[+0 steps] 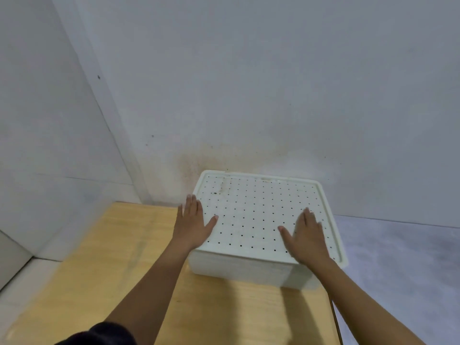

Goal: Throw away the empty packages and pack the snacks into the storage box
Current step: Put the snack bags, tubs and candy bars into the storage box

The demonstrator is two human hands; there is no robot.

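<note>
A light wooden desk (pixel 104 282) stands in a corner of pale grey walls (pixel 273 83). The white storage box (pixel 249 267) sits at the far right end of the desk, its dotted lid (pixel 254 215) on. The left hand (pixel 193 226) and right hand (pixel 308 239) lie flat on the lid, each grip spread, pinching nothing.

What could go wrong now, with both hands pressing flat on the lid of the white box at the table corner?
The box sits at the table's far right corner, so a push from the left hand or right hand could slide it off the edge. The lid's right rim overhangs the box, so it may not be seated evenly.
</note>
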